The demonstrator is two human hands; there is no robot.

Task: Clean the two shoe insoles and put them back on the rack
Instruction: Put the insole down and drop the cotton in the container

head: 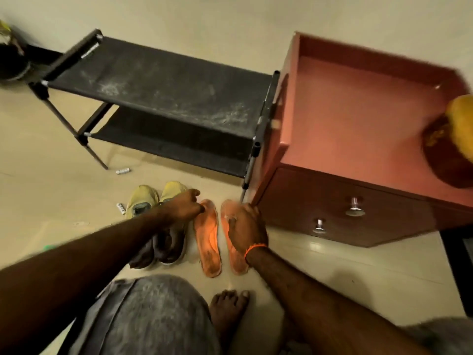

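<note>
Insoles, two, orange, lie side by side on the floor: left insole (207, 239), right insole (231, 242). Left hand (185, 206), arm extended, fingers curled at left insole's toe. Right hand (245, 226) grips right insole, fingers clamped.

No legible text; markings on the rack (163, 98) bar too blurred.

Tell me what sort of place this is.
Probably a home entryway or room corner: a black two-tier shoe rack against the wall, shoes and orange insoles on the tiled floor, and a reddish cabinet with drawer knobs.
</note>
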